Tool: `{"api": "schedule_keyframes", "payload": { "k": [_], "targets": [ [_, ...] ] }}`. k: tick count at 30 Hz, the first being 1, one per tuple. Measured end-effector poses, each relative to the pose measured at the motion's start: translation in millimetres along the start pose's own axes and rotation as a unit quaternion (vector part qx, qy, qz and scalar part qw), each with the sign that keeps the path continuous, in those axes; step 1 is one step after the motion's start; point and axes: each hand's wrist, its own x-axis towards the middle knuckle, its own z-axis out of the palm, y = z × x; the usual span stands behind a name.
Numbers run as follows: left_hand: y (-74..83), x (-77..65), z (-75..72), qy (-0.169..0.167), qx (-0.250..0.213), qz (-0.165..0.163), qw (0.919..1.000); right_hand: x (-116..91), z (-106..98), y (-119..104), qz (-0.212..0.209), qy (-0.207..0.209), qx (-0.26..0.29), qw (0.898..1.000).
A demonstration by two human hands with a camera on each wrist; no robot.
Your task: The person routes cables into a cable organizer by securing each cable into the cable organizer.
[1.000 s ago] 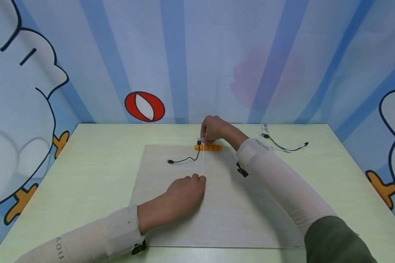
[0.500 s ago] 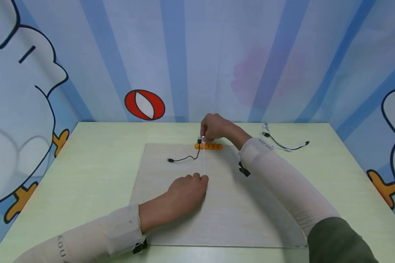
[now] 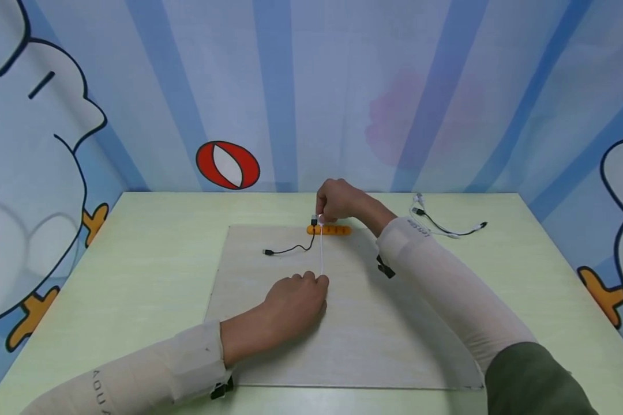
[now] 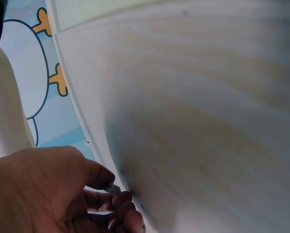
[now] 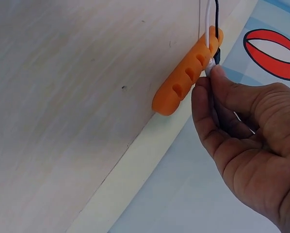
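Note:
An orange cable holder [image 3: 337, 230] with a row of slots lies at the far edge of the pale board. My right hand [image 3: 340, 199] pinches the white plug [image 5: 209, 65] of a white cable [image 3: 321, 253] just behind the holder. The cable passes over a slot near the left end and runs straight toward me. Its near end goes into my left hand [image 3: 293, 302], whose thumb and fingers pinch a small greyish tip [image 4: 112, 188]. Beside it, a short black cable [image 3: 296, 248] sits in the leftmost slot, its plug behind the holder and its other end lying on the board.
A black cable and a white cable [image 3: 449, 233] lie together at the back right of the table [image 3: 150, 276]. The board [image 3: 384, 346] lies under both hands. Behind the table rises a wall [image 3: 322, 86] with printed cartoon pictures.
My left hand has shifted slightly to the right, and the white cable's near part with it. My right hand keeps its pinch on the plug at the holder.

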Motion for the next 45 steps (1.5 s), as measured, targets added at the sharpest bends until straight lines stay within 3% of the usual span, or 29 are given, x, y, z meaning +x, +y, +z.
{"api": "schedule_keyframes", "payload": {
  "k": [3,5,7,9,12,17,21,30,45],
  "targets": [
    [7.3,-7.5,-28.0,-0.022,-0.007,-0.010,0.9997,-1.7,-0.3,0.2,0.003,-0.001,0.003,1.000],
    [9.3,-8.8,-37.2,-0.036,-0.018,-0.017,0.9990,-2.6,-0.5,0.7,0.004,0.000,0.005,1.000],
    [8.1,-7.3,-35.0,-0.036,-0.032,-0.027,0.9985,-3.5,-0.9,1.3,0.004,0.002,0.007,1.000],
    [3.7,-2.6,-21.2,-0.020,-0.056,-0.038,0.9975,-4.2,-1.4,2.6,0.001,0.005,0.006,1.000],
    [1.1,-0.5,-14.2,0.003,-0.092,-0.059,0.9940,-5.3,-2.4,5.1,-0.006,0.013,0.003,1.000],
    [7.2,-8.4,-39.7,-0.013,-0.115,-0.080,0.9901,-7.9,-4.1,7.6,-0.011,0.019,0.001,1.000],
    [9.4,-9.6,-48.7,-0.044,-0.116,-0.087,0.9884,-10.2,-5.1,7.7,-0.008,0.019,0.004,1.000],
    [7.8,-8.2,-47.5,-0.078,-0.110,-0.089,0.9868,-11.6,-5.2,12.3,0.000,0.019,0.004,1.000],
    [0.5,-5.8,-48.9,-0.046,-0.113,-0.083,0.9891,-16.2,-7.6,20.2,0.015,0.020,-0.007,1.000]
  ]
}}
